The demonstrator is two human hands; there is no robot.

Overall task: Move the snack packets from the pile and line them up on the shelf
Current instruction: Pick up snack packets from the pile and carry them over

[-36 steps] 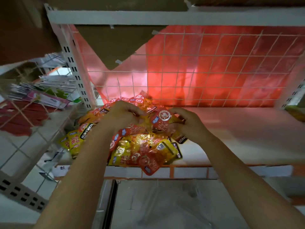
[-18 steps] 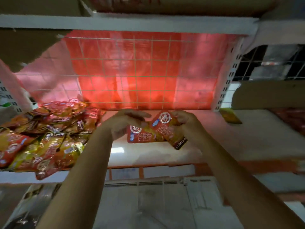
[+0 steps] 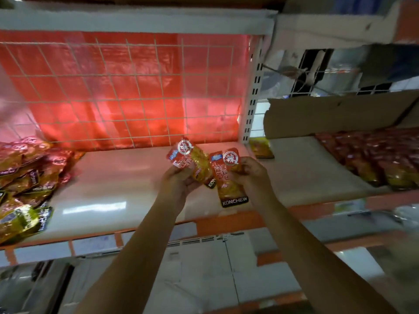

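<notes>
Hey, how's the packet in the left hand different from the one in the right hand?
The left packet tilts with its top toward the left; the right packet stands nearer upright. The left hand covers the left packet's lower end, while the right packet's black KONCHEW band hangs free below the right hand. The right packet overlaps the left one's edge. Both are red and orange with a round white seal on top.

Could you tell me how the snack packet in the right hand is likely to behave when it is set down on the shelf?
The packet looks like thin, glossy film, so it is probably light and somewhat slippery on the smooth shelf. The right hand grips its upper part and the lower end hangs without folding, so it seems flexible rather than limp. Flat and soft-edged, it will likely lie down rather than stand.
</notes>
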